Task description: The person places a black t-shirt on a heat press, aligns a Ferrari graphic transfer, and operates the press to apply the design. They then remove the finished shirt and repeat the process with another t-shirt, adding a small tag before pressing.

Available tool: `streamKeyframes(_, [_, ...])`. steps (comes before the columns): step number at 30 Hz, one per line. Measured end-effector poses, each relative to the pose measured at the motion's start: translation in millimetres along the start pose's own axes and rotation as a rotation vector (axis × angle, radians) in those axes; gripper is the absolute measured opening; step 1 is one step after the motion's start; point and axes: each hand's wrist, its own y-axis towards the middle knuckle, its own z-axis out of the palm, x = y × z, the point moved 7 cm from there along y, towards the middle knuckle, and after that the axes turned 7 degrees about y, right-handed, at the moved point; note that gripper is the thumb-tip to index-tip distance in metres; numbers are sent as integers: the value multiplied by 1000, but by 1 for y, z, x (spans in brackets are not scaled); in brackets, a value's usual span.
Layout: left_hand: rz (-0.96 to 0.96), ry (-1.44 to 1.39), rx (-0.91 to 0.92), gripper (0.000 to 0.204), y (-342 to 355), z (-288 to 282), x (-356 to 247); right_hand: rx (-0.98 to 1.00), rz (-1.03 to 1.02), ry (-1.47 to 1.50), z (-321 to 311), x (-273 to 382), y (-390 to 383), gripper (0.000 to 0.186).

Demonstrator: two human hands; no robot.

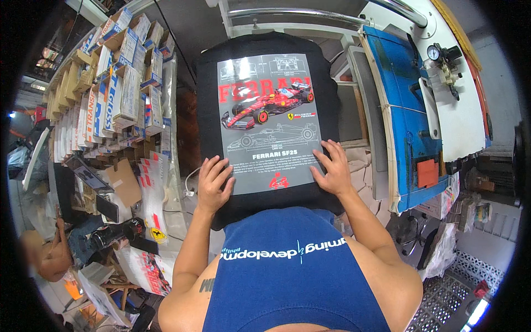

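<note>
A black shirt (207, 127) lies spread out in front of me on a flat bed. On top of it rests a grey transfer sheet (271, 149) printed with a red racing car, line drawings and lettering. My left hand (215, 180) touches the sheet's lower left edge, fingers spread and pointing away from me. At the lower right edge, my right hand (334, 169) lies with its fingers apart, tips on the film. Neither hand grips anything. The sheet looks flat, its near edge straight across the shirt.
Stacked long cardboard boxes (119, 102) fill the left side. Printed sheets (146, 271), a phone (107, 208) and a seated person (50, 257) are below them. At right stand a blue panel (412, 122) and a white machine part with a pressure gauge (434, 52). A metal bar (298, 12) crosses behind the shirt.
</note>
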Motion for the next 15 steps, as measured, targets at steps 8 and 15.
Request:
streamKeyframes(8, [-23, -6, -2, 33, 5, -2, -3, -26, -11, -4, 0, 1, 3, 47])
streamKeyframes(15, [-82, -53, -20, 27, 27, -3, 25, -171, 110, 64, -13, -37, 23, 33])
